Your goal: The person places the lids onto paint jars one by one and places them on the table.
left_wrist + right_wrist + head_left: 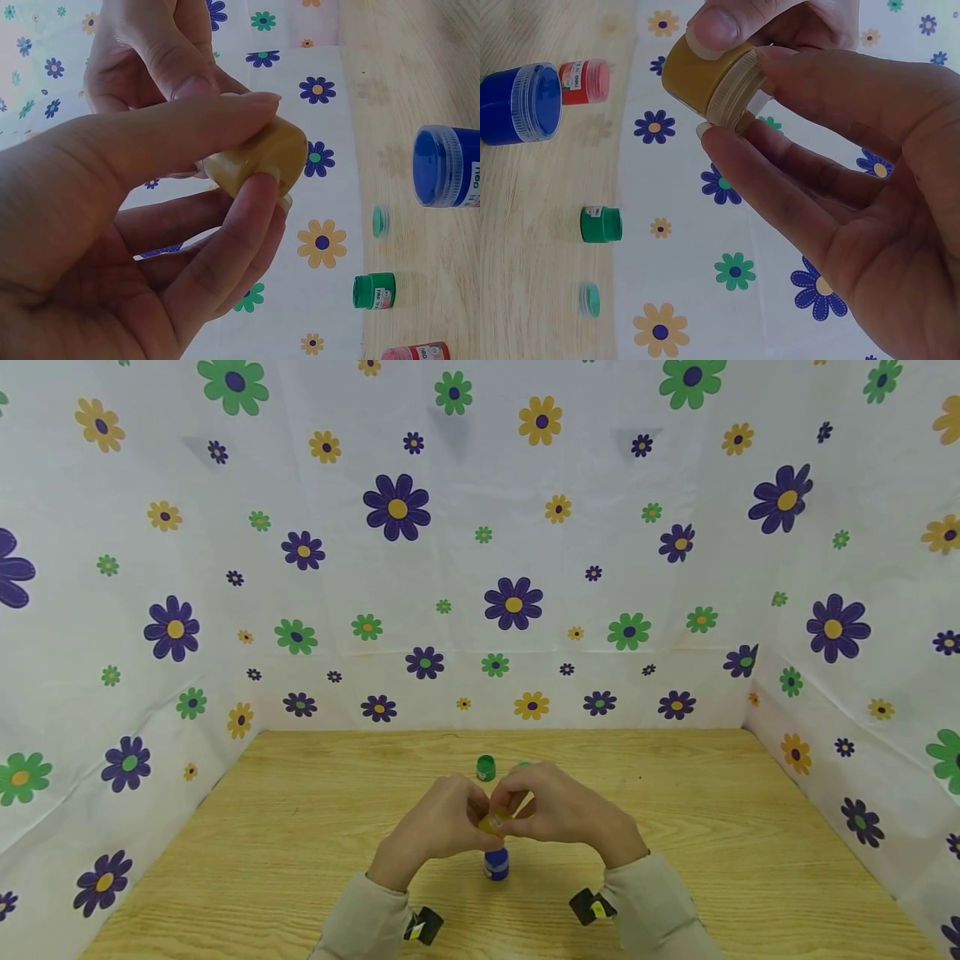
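Pinching a small yellow jar [491, 821] between them, the left hand [442, 818] and right hand [558, 806] meet just below the middle of the head view, where we see the jar above the tabletop [300, 827] but little of its shape. The left wrist view gives us its rounded yellow body near the centre, with the left thumb pressed along the top and the other fingers curled beneath. Only in the right wrist view, at upper centre, do we clearly make out the jar's clear ribbed band [735, 86], pinched between the right thumb and fingers. From the head we see a blue jar [497, 865] upright below the hands and a green jar [486, 767] beyond them, while a green lid [381, 222] is mostly covered by the right hand; the left wrist view shows that lid whole at right, between the blue and green jars. A red jar [585, 81], which we cannot pick out from the head, appears beside the blue one at upper left in the right wrist view and, cut by the lower edge, in the left wrist view. Only the head view shows us both pale sleeves [367, 914] and the flowered cloth [465, 560] rising behind the tabletop.
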`<state>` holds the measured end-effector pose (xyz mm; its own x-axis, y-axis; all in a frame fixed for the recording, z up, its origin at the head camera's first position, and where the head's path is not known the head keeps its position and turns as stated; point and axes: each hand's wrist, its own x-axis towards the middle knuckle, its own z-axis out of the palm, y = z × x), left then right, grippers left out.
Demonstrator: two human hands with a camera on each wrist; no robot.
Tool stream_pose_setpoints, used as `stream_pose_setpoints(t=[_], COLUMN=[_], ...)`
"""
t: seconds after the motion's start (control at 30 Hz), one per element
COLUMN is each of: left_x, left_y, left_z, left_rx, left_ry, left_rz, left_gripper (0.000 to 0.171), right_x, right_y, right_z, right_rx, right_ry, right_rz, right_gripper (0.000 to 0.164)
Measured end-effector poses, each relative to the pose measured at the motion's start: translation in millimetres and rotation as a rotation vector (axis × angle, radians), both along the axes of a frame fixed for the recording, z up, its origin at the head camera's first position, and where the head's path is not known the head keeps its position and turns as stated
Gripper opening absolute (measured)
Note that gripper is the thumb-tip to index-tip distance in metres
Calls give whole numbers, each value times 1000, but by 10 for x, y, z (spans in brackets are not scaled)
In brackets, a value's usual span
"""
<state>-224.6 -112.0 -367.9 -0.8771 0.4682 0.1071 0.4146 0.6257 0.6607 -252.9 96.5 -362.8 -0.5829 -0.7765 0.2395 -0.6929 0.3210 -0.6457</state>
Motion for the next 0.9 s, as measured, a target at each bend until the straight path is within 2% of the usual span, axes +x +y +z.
stream_pose_setpoints(t=[0.37, 0.73, 0.9], left_x=[-2, 30, 5], left_y=[4, 52, 23], left_z=[-8, 15, 7], left_rx=[11, 59, 69], left_ry=[7, 35, 87], left_rz=[5, 75, 124], left_gripper=[11, 11, 12], right_x=[-7, 21, 41], right_y=[-1, -5, -12], right_z=[-4, 58, 58], right_rx=[5, -21, -34], right_ry=[13, 78, 132], right_rz=[-10, -28, -87], right_gripper=[9, 13, 20])
